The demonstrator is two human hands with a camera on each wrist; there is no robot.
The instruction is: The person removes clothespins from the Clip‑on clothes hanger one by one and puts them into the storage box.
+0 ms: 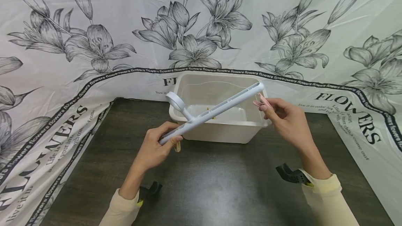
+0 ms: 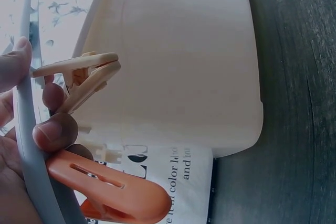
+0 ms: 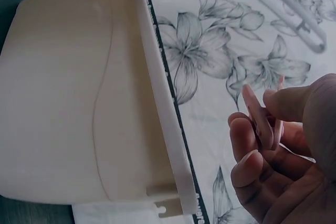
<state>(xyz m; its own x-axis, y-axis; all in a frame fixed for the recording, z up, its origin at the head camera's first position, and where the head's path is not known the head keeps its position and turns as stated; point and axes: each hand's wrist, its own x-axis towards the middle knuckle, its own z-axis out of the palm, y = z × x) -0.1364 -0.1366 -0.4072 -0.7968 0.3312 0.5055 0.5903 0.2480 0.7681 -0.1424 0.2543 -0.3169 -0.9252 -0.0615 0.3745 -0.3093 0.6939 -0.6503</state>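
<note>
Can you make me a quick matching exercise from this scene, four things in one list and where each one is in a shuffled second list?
Things:
1. grey hanger bar
2. pink clothespin
3. white plastic tub
4. orange clothespin

Places:
A. on the dark table, against the flowered cloth
B. gripped at one end by the left hand, slanting over the tub
C. pinched in the right hand, near the bar's far end
D. beside the bar at the left hand, seen in the left wrist view

Pairs: 1-B, 2-C, 3-A, 4-D
</note>
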